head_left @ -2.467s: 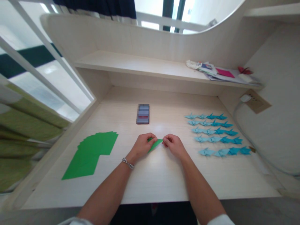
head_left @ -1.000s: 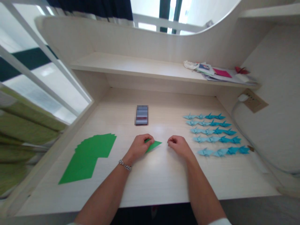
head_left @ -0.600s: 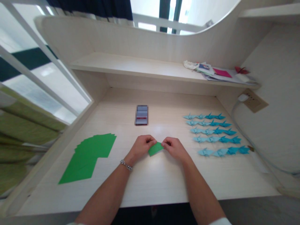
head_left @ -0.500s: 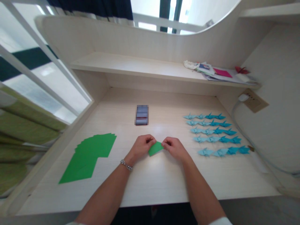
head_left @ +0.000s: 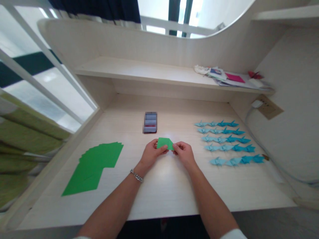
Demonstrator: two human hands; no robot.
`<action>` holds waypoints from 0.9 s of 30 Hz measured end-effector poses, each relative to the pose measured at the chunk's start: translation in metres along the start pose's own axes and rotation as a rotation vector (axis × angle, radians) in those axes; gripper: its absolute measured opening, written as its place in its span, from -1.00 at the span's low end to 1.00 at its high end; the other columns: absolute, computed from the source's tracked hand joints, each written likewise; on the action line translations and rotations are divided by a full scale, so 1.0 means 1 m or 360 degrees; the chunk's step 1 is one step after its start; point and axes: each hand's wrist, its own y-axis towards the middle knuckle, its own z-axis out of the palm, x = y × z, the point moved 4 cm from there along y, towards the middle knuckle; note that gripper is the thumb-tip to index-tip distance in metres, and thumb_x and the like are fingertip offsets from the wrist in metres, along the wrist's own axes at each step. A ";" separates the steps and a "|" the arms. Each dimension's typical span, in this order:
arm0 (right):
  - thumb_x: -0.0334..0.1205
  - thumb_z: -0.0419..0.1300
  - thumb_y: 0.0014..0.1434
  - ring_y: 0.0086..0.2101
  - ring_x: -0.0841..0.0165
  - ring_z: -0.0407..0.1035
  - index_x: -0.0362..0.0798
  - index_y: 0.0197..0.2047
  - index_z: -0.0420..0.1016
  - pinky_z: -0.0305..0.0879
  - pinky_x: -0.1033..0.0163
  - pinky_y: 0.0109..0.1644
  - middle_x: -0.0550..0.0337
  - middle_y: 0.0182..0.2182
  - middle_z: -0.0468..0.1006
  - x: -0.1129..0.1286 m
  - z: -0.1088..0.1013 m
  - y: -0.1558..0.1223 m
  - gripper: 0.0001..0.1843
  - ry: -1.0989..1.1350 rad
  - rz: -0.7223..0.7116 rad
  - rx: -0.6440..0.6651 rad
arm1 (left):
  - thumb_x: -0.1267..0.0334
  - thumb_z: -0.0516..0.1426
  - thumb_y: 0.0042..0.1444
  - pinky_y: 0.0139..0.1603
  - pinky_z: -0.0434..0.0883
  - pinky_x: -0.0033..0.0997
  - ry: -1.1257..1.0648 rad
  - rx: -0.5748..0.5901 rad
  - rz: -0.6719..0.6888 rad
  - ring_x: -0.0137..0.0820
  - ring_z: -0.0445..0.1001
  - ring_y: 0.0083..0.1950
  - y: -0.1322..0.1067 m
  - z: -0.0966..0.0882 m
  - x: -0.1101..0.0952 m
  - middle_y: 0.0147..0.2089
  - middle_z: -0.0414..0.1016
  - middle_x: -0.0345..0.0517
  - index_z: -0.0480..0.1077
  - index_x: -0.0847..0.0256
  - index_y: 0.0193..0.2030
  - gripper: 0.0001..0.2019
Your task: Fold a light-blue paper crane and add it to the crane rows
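Observation:
A small folded piece of green paper (head_left: 163, 142) is held up between my two hands over the middle of the desk. It has a flat top edge and a slanted right corner. My left hand (head_left: 152, 153) pinches its left side, thumb across the front face. With thumb and fingertips, my right hand (head_left: 183, 153) grips the right-hand corner. To the left lies a fanned stack of green paper sheets (head_left: 97, 166). Folded paper cranes (head_left: 228, 139) in light and darker blue stand in several rows on the right.
A phone (head_left: 150, 122) with a blurred screen lies beyond my hands. Papers (head_left: 234, 78) rest on the shelf (head_left: 139, 71) above the desk. At the right wall, a cable runs from a plug in the socket (head_left: 267, 106). A railing (head_left: 50, 63) borders the left side.
Both hands have lifted the green paper slightly away from me and turned it. Its outline went from a triangle-like shape to one with a flat top. My left thumb now lies across its front.

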 end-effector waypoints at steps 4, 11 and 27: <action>0.01 0.22 -0.02 -0.57 0.41 0.31 -0.11 -0.45 0.47 0.26 0.31 -0.46 0.19 -0.60 0.47 -0.003 0.005 -0.001 -0.69 -0.0007 0.0056 0.0115 | 0.18 0.30 -0.16 -0.34 0.47 -0.37 0.0200 -0.0067 0.0019 -0.40 0.48 -0.38 -0.002 0.001 0.000 -0.32 0.51 -0.08 0.37 0.32 -0.23 -0.63; -0.02 0.24 -0.04 -0.51 0.42 0.29 -0.11 -0.44 0.47 0.22 0.33 -0.43 0.23 -0.56 0.44 -0.002 0.004 0.001 -0.71 -0.0046 -0.0030 0.0102 | 0.22 0.28 -0.14 -0.34 0.46 -0.35 0.0308 0.0091 0.0034 -0.40 0.46 -0.41 -0.005 0.005 -0.005 -0.39 0.50 -0.12 0.37 0.32 -0.27 -0.70; -0.08 0.35 -0.15 -0.54 0.45 0.34 -0.15 -0.40 0.48 0.27 0.33 -0.42 0.18 -0.54 0.49 -0.001 0.021 -0.012 -0.68 0.0668 0.0437 0.0439 | 0.24 0.22 -0.02 -0.25 0.41 -0.41 0.0018 0.0175 0.0192 -0.44 0.44 -0.37 0.001 -0.001 -0.002 -0.39 0.50 -0.12 0.43 0.31 -0.35 -0.83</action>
